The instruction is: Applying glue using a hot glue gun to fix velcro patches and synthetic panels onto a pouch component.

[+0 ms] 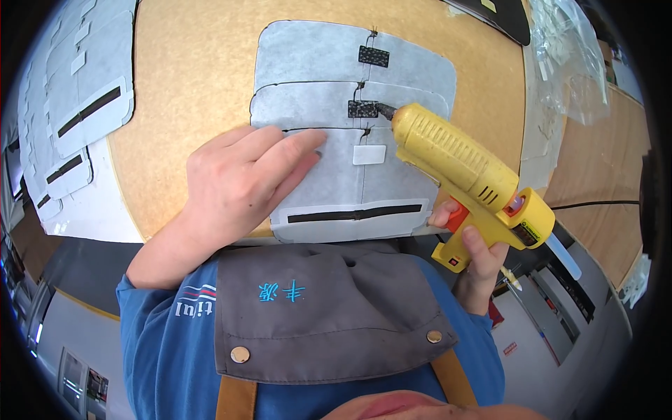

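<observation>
My right hand (481,260) is wrapped round the handle of a yellow hot glue gun (455,150), a finger at its orange trigger. The gun's dark nozzle (385,110) meets the right end of a black textured patch (361,109) on the middle of several overlapping pale grey panels (308,98). A similar black patch (374,57) lies on the farthest panel. The nearest panel carries a white rectangle (369,155) and a black strip (355,213). Holding nothing visible, my left hand (241,171) lies on the panels with fingers extended, its tips by the nearest panel's upper edge.
More grey panels (105,66) overlap at the left of the tan board (189,42). Clear plastic film (570,63) lies at the far right. A black cord (595,204) runs rightward behind the gun, and a glue stick (562,255) protrudes from its rear.
</observation>
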The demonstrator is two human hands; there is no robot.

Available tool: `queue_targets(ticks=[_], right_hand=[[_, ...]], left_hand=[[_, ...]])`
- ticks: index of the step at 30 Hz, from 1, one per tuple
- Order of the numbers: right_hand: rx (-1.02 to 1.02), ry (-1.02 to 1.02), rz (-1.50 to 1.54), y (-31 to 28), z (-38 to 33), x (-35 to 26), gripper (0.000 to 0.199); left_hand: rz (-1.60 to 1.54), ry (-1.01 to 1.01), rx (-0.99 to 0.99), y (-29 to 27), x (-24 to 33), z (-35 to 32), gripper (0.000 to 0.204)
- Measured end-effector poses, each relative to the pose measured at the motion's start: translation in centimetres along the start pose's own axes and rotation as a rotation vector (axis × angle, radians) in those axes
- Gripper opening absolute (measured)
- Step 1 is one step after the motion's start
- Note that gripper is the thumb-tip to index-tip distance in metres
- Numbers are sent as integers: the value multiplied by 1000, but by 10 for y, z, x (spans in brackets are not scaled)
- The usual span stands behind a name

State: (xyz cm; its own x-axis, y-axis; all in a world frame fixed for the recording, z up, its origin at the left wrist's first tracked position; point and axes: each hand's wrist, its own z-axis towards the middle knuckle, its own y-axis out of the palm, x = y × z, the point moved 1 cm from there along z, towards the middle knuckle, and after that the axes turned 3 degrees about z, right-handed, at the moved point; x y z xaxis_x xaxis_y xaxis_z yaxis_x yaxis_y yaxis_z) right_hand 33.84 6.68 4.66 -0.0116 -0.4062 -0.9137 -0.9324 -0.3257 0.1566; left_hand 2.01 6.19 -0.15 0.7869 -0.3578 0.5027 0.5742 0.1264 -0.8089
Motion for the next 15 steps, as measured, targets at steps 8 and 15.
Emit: queue_targets(ticks=[8, 15], right_hand=[[-25, -9, 11, -3, -2, 2, 52], [-61, -33, 63, 3, 2, 1, 54]], left_hand=[[8, 0, -5, 0, 0, 1, 31], [2, 2, -4, 0, 0, 0, 30]])
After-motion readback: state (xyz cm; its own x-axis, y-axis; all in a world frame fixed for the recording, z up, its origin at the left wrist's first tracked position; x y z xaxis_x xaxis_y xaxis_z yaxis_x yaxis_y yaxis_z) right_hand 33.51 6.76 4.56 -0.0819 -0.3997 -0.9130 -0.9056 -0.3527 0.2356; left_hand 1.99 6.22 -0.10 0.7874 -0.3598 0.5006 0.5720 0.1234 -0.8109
